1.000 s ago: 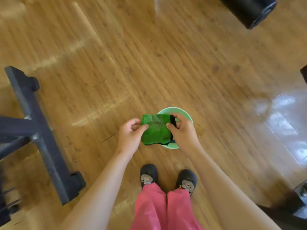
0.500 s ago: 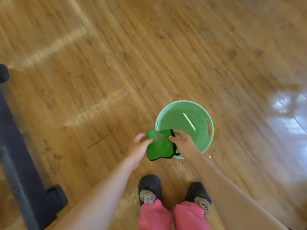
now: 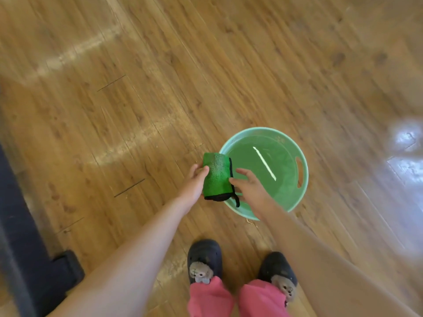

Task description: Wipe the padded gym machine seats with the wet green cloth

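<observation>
The left hand [image 3: 194,182] grips the folded green cloth [image 3: 216,175] by its left edge, thumb on top and fingers curled behind it. The right hand [image 3: 251,188] is spread, its fingers straight and parted, its thumb just at the cloth's black-trimmed right edge. The cloth hangs over the near-left rim of a pale green basin [image 3: 304,165] holding water [image 3: 282,181]. The basin stands on the wooden floor [image 3: 160,65]. Below the arms are black shoes [image 3: 204,257] and pink trousers [image 3: 210,298]. A dark machine base [image 3: 27,259] lies along the left edge, well apart from the basin.
</observation>
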Available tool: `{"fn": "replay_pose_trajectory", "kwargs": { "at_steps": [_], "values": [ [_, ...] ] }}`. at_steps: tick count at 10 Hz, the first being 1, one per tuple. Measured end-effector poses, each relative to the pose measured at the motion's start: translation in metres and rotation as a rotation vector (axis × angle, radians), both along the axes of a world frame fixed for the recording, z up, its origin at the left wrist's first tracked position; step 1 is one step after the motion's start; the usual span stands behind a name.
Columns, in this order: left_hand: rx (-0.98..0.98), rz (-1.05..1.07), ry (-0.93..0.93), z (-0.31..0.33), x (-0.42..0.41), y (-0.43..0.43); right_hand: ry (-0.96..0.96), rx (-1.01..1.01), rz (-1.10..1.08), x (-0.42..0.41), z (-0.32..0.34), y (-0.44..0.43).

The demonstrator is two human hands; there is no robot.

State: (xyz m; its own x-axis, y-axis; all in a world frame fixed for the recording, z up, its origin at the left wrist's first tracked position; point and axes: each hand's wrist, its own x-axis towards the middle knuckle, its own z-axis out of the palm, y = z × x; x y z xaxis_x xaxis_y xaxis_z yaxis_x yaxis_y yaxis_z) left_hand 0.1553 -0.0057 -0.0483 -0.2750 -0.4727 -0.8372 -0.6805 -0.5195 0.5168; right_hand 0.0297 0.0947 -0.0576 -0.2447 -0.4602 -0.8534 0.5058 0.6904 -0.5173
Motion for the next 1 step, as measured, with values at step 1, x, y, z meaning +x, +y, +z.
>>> {"fn": "replay_pose_trajectory", "kwargs": {
  "at_steps": [1],
  "values": [
    [-0.041, -0.021, -0.069, 0.0051, 0.0027, 0.0008, 0.093, 0.031, 0.094, 0.0006, 0.0153, 0.0030]
  ]
}}
